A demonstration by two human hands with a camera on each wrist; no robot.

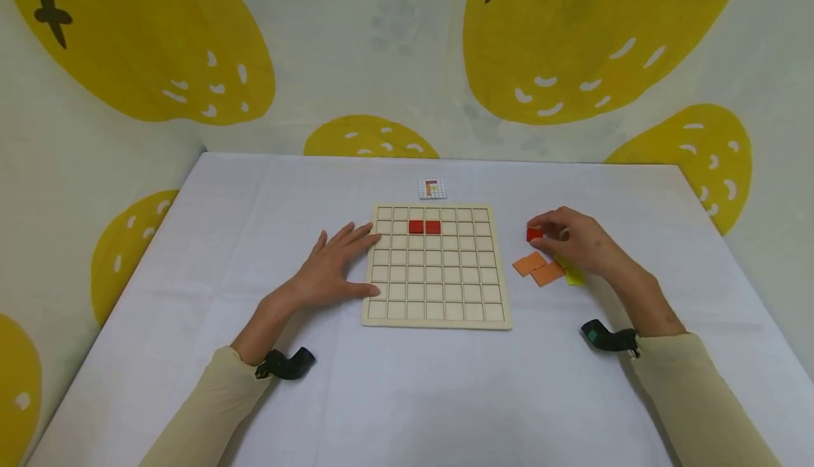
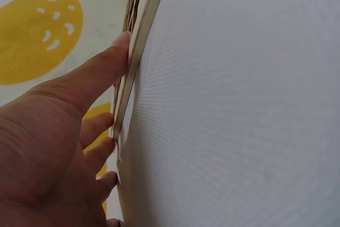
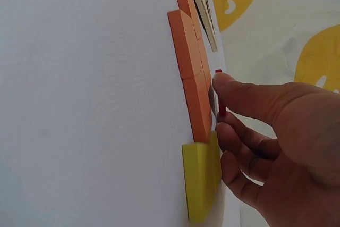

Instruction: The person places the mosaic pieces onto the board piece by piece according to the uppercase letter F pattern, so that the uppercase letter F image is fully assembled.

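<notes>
— Where are we holding the red tile (image 1: 534, 234)?

— We are pinching it in our right hand (image 1: 575, 242), just off the board (image 1: 437, 318) at 3 o'clock. The two red tiles (image 1: 424, 227) in the board are lying at 9 o'clock from it, in a row side to side.

— And our left hand (image 1: 333, 265)?

— It is lying flat, fingers straight, pressing the board's left edge. The table (image 1: 254, 205) between tile and board is bare.

— What is by the right hand?

— Orange tiles (image 1: 538, 268) and a yellow tile (image 1: 572, 274) are lying just under it.
</notes>
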